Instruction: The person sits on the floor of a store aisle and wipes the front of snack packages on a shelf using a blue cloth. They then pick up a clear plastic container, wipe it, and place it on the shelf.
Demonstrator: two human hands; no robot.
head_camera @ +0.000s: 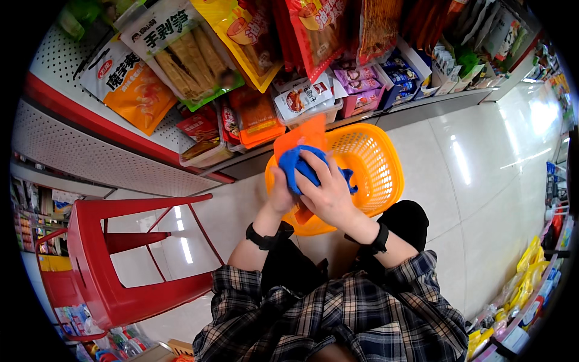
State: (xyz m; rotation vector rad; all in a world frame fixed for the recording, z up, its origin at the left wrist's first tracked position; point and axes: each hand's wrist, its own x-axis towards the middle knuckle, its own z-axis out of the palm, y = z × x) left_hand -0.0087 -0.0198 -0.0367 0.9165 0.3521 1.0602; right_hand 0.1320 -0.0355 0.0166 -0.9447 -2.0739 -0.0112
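My right hand (326, 192) presses a bunched blue cloth (304, 168) against a flat orange packet (298, 135). At the packet's left edge is my left hand (281, 192), its thumb up beside the cloth; its other fingers are hidden behind the packet. Both hands are over an orange plastic basket (392, 167) with perforated walls, which stands close to the shelf front. A tail of the cloth hangs past my right hand above the basket.
A snack shelf (149, 147) with hanging bags and clear tubs of packets runs along the far side. A red metal stool (90, 253) is at the left. Yellow packages (524, 276) line a shelf at the lower right. Tiled floor (434, 181) lies between.
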